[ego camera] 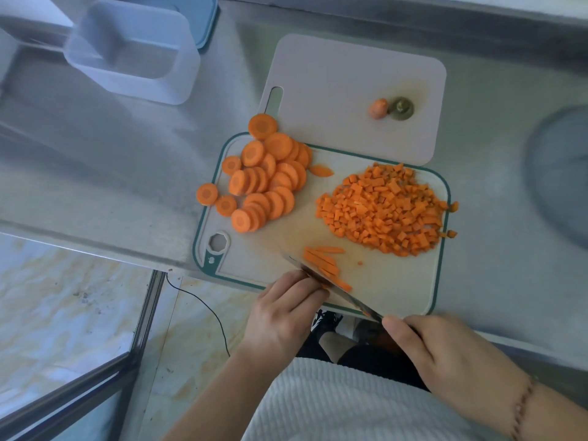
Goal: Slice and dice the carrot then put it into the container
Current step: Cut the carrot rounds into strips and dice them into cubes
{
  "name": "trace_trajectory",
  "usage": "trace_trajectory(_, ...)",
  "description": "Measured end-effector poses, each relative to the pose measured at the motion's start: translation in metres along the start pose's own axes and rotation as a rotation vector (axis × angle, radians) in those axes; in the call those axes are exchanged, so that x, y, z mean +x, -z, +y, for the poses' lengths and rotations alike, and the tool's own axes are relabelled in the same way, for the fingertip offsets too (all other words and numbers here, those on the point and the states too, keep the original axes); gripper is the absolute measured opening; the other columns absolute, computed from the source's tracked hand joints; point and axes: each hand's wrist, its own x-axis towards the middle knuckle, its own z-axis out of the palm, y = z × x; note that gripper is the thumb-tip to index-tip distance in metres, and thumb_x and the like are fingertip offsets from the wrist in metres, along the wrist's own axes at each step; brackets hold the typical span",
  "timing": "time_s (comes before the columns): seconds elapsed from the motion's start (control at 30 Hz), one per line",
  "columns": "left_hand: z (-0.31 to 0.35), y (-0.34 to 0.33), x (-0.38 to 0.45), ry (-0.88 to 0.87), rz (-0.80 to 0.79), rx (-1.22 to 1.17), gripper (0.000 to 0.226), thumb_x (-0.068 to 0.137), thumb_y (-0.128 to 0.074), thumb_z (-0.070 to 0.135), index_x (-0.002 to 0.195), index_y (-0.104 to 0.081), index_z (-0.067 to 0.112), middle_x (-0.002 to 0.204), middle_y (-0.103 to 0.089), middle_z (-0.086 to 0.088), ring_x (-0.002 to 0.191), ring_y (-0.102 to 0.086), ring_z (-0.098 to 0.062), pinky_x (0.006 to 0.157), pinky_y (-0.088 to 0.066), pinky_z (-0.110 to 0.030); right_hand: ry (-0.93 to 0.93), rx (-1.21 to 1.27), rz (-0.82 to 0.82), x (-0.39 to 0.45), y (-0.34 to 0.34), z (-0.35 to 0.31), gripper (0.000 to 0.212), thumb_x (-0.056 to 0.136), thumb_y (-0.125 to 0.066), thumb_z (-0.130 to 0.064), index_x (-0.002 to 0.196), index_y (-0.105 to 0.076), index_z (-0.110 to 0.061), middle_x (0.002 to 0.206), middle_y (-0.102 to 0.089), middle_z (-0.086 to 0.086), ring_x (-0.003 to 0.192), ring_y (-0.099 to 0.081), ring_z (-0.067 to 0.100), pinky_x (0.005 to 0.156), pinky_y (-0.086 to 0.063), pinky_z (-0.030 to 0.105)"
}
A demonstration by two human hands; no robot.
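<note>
Orange carrot strips point(324, 265) lie at the near edge of the green-rimmed white cutting board point(397, 281), and the left hand point(283, 316) presses down on them with curled fingers, fingertips against the flat of the steel knife blade point(334, 289). The right hand point(445, 351) is wrapped round the knife handle, which it covers entirely; the thumb lies along the top toward the blade. The blade is blurred and its edge among the strips is hard to make out.

On the same board, a heap of diced orange carrot cubes point(385, 214) sits to the right, a few cubes touching the rim, and a pile of round carrot slices point(264, 179) sits at the left, with a couple of slices off the board on the steel tabletop point(111, 160). A plain pale cutting board point(350, 90) lies behind, partly under the green-rimmed one, carrying a carrot tip point(378, 108) just beside a greenish carrot top point(401, 108).

Far left stands a pale translucent rectangular plastic container point(133, 52); I see nothing in it. A blue lid point(203, 20) behind it is cut off by the frame. A grey round object point(560, 176) at the right edge is too blurred to identify.
</note>
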Motion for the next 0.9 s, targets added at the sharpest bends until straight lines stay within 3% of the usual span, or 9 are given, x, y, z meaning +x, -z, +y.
trace_trajectory(0.23, -0.001, -0.002, 0.001, 0.034, 0.051, -0.048, 0.014, 0.084, -0.075, -0.010, 0.089, -0.078, 0.003, 0.098, -0.075, -0.005, 0.096, -0.071, -0.025, 0.075, -0.058, -0.035, 0.010, -0.136, -0.002, 0.017, -0.002, -0.016, 0.074, 0.079, 0.002, -0.073, 0.066, -0.051, -0.023, 0.059, -0.055, -0.001, 0.056, -0.054, 0.012, 0.059, -0.048, 0.031)
trace_trajectory(0.4, 0.001, -0.002, 0.000, 0.047, 0.028, -0.070, 0.015, 0.086, -0.073, -0.010, 0.088, -0.078, 0.004, 0.099, -0.075, -0.003, 0.097, -0.070, -0.024, 0.077, -0.058, -0.034, 0.072, -0.102, 0.034, 0.025, -0.004, -0.019, 0.069, 0.082, -0.006, -0.074, 0.063, -0.049, -0.023, 0.055, -0.052, -0.003, 0.051, -0.051, 0.010, 0.048, -0.040, 0.024)
trace_trajectory(0.5, -0.002, -0.001, -0.001, 0.039, 0.017, -0.061, 0.016, 0.084, -0.072, -0.012, 0.089, -0.078, 0.002, 0.099, -0.075, -0.005, 0.098, -0.069, -0.025, 0.084, -0.058, -0.032, 0.088, -0.085, 0.079, 0.014, -0.001, -0.010, 0.069, 0.082, -0.007, -0.075, 0.062, -0.048, -0.024, 0.052, -0.050, -0.002, 0.049, -0.051, 0.011, 0.050, -0.043, 0.027)
trace_trajectory(0.63, -0.004, 0.013, -0.006, 0.047, 0.051, -0.096, 0.021, 0.091, -0.058, -0.011, 0.083, -0.076, -0.001, 0.094, -0.072, -0.011, 0.093, -0.065, -0.026, 0.084, -0.055, -0.030, 0.093, -0.185, 0.148, 0.005, 0.003, 0.004, 0.076, 0.076, 0.008, -0.082, 0.067, -0.045, -0.027, 0.054, -0.051, -0.004, 0.051, -0.053, 0.010, 0.051, -0.047, 0.027)
trace_trajectory(0.7, -0.009, 0.028, -0.008, 0.126, 0.120, -0.121, 0.032, 0.089, -0.048, -0.013, 0.075, -0.073, 0.000, 0.089, -0.069, -0.008, 0.087, -0.063, -0.025, 0.076, -0.053, -0.029, 0.109, -0.266, 0.205, 0.003, 0.004, 0.009, 0.071, 0.074, 0.011, -0.081, 0.067, -0.037, -0.029, 0.053, -0.046, -0.007, 0.050, -0.049, 0.008, 0.049, -0.045, 0.026)
trace_trajectory(0.8, -0.019, 0.058, 0.001, 0.392, 0.295, -0.114, 0.037, 0.075, -0.042, -0.019, 0.070, -0.069, 0.005, 0.087, -0.062, -0.002, 0.085, -0.062, -0.015, 0.074, -0.048, -0.024, 0.176, -0.415, 0.252, 0.006, 0.003, 0.017, 0.060, 0.088, -0.006, -0.077, 0.064, -0.034, -0.029, 0.045, -0.032, -0.010, 0.036, -0.044, 0.009, 0.035, -0.024, 0.025)
trace_trajectory(0.87, -0.022, 0.078, 0.021, 0.545, 0.356, -0.078, 0.034, 0.075, -0.048, -0.018, 0.077, -0.068, 0.011, 0.088, -0.063, -0.003, 0.088, -0.062, -0.008, 0.076, -0.046, -0.019, 0.248, -0.473, 0.334, 0.007, 0.001, 0.022, 0.062, 0.091, -0.018, -0.073, 0.060, -0.041, -0.025, 0.041, -0.039, -0.007, 0.030, -0.044, 0.014, 0.035, -0.018, 0.021)
trace_trajectory(0.9, -0.019, 0.084, 0.034, 0.520, 0.308, -0.083, 0.027, 0.079, -0.053, -0.012, 0.082, -0.068, 0.010, 0.090, -0.063, -0.004, 0.089, -0.062, -0.009, 0.079, -0.046, -0.018, 0.285, -0.496, 0.372, 0.007, -0.001, 0.024, 0.064, 0.091, -0.021, -0.073, 0.059, -0.045, -0.023, 0.041, -0.044, -0.006, 0.030, -0.045, 0.015, 0.035, -0.019, 0.021)
